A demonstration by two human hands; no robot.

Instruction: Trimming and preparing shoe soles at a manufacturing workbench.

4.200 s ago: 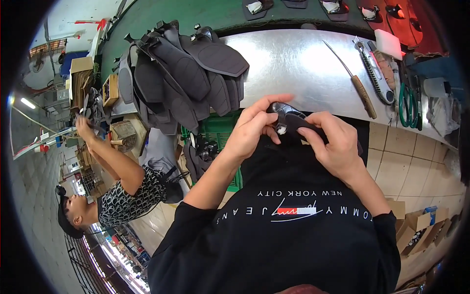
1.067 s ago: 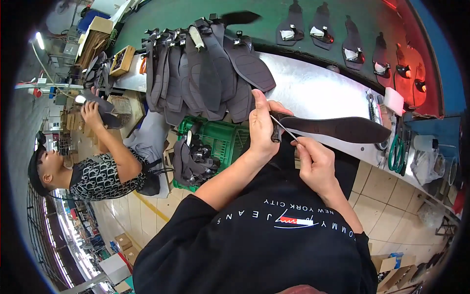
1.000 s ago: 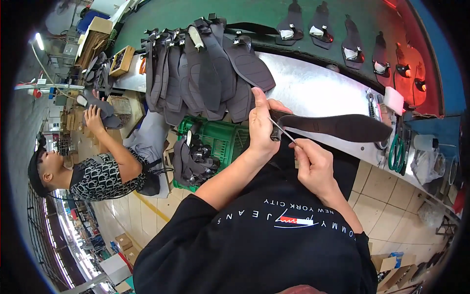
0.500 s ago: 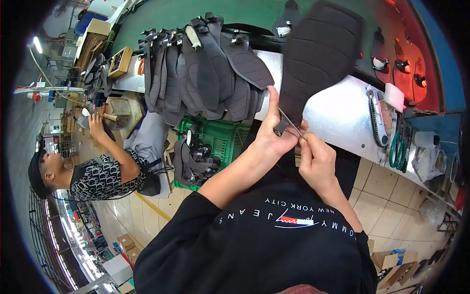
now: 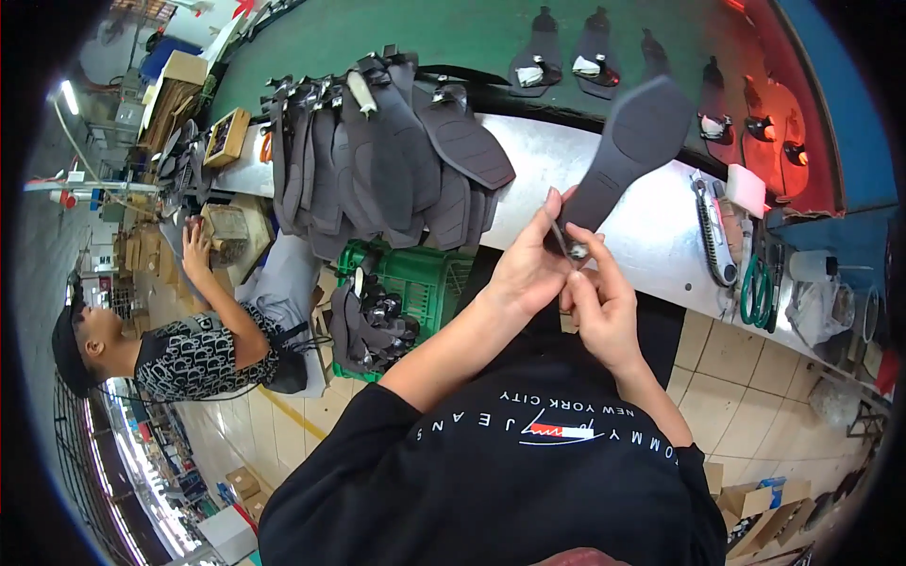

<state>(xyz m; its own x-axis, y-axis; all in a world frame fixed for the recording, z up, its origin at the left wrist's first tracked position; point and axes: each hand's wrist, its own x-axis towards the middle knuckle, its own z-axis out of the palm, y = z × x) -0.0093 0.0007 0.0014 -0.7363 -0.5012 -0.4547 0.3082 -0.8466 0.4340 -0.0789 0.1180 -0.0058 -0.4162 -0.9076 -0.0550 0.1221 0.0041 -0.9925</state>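
Note:
My left hand (image 5: pixel 528 269) is closed around the narrow heel end of a dark grey sandal sole (image 5: pixel 634 141), whose wide end points away from me over the bench. Grooved lines show across its underside. My right hand (image 5: pixel 604 307) pinches a thin metal rod-like tool (image 5: pixel 564 241) at that same end, where a small shiny piece shows between my fingers. Exactly what the tool's tip touches is hidden. Left of my hands, several similar dark soles (image 5: pixel 377 156) with black fittings lie overlapped along the bench edge.
A green conveyor belt (image 5: pixel 406 28) runs beyond the metal bench (image 5: pixel 651 241), carrying several soles under a red glow. Box cutter (image 5: pixel 719 231) and green-handled scissors (image 5: pixel 758 292) lie at right. Below the pile stands a green crate (image 5: pixel 429 288). A co-worker (image 5: pixel 203 330) is at left.
The sole has swung away and tilted, so its wide end now appears smaller and farther off. My right hand has moved up closer to the left. More soles show on the belt.

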